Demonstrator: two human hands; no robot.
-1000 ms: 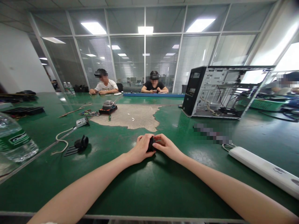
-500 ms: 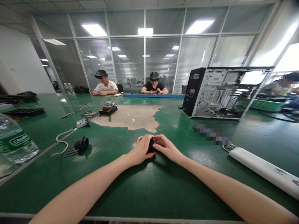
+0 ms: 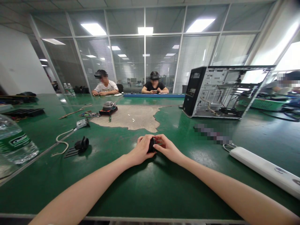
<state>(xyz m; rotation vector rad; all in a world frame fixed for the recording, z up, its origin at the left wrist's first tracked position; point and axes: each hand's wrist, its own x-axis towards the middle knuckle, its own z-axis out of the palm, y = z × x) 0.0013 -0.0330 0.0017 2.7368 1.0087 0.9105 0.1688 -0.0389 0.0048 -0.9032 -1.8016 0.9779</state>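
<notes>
Left hand [image 3: 142, 150] cups small black part [image 3: 152, 145], right hand [image 3: 167, 147] pinches its other side, both low over green worktop [image 3: 150, 187], mid-front. Advice: brace wrists on worktop, firm left grip, let right fingertips do fine work.

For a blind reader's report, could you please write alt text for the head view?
The left hand and right hand together grip a small black part over a green table. An open computer case stands behind, right.
</notes>
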